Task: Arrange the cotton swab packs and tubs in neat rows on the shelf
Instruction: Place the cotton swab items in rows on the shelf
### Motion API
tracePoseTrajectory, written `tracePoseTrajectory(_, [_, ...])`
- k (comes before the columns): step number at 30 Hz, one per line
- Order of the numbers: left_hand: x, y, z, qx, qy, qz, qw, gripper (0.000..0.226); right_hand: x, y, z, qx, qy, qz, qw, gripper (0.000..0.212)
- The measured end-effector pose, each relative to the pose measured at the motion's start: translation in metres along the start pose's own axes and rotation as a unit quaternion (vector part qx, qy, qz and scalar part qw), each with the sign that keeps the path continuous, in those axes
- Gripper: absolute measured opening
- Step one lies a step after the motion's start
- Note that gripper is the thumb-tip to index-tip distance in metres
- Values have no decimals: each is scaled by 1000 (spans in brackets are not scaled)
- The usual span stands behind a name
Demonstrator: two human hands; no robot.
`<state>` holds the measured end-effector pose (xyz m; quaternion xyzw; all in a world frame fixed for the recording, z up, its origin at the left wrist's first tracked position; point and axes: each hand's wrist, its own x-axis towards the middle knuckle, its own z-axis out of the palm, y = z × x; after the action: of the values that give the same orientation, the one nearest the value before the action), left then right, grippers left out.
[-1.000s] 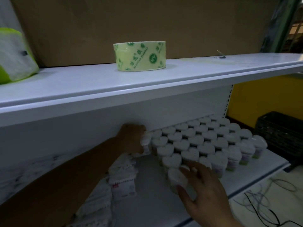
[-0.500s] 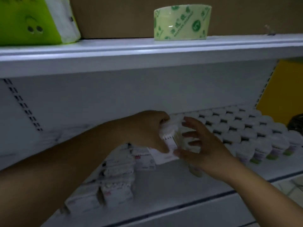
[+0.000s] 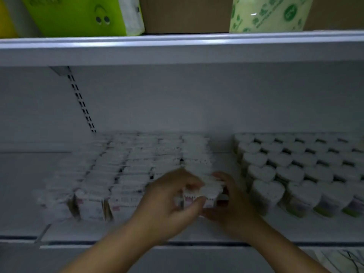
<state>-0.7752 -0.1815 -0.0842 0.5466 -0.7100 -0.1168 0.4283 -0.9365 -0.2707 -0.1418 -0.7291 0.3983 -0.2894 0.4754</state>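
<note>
Rows of flat white cotton swab packs (image 3: 122, 174) fill the left and middle of the white shelf (image 3: 216, 231). Heart-lidded swab tubs (image 3: 295, 162) stand in tight rows on the right. My left hand (image 3: 169, 201) and my right hand (image 3: 228, 201) both grip one swab pack (image 3: 206, 192) at the front end of the rightmost pack row, the left from the left side, the right from the right. The picture is blurred, so the fingers' exact hold is unclear.
An upper shelf (image 3: 177, 48) hangs close overhead, carrying a green tissue pack (image 3: 78, 14), a cardboard box (image 3: 185, 14) and a roll of green-printed tape (image 3: 267, 14). A bare gap separates packs and tubs. Bare shelf lies at far left.
The view has dropped and turned to face the shelf squarely. Both hands have come down and forward with the pack, from mid-air to the front of the rightmost pack row.
</note>
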Motion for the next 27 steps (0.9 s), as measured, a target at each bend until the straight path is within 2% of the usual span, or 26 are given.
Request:
tracePoseTrajectory(1, [-14, -3, 4, -35, 23, -29, 999, 3, 0, 1, 4, -7, 14, -3, 1000, 83])
tracePoseTrajectory(5, [-55, -26, 28, -64, 44, -163, 984, 17, -7, 6, 6, -134, 41, -51, 989, 100])
tracePoseTrajectory(7, [-63, -40, 35, -63, 54, -202, 976, 16, -9, 3, 4, -220, 24, -94, 971, 97])
tracePoseTrajectory(10, [-63, -47, 38, -56, 36, -225, 972, 19, -9, 4, 4, -348, 44, -183, 919, 80])
tracePoseTrajectory(12, [-60, -49, 36, -62, 25, -224, 972, 22, -7, 6, 5, -385, 48, -186, 903, 81])
tracePoseTrajectory(15, [-55, -51, 33, -70, 0, -228, 971, 27, -4, 10, 0, -366, 42, -170, 914, 85])
tracePoseTrajectory(17, [-54, -53, 33, -63, -11, -236, 970, 28, -3, 10, -2, -352, 8, -136, 926, 91])
tracePoseTrajectory(20, [-54, -51, 34, -42, 1, -228, 973, 12, -1, 10, 2, -358, -3, -136, 924, 91])
tracePoseTrajectory(23, [-51, -50, 35, -48, -8, -241, 969, 15, -5, 6, 3, -342, -25, -115, 932, 98])
tracePoseTrajectory(25, [-49, -48, 30, -77, -41, -264, 961, 20, -9, 3, 2, -323, -23, -88, 942, 113])
tracePoseTrajectory(27, [-52, -47, 25, -95, -67, -273, 955, 16, -12, 4, 5, -286, 6, -95, 953, 114])
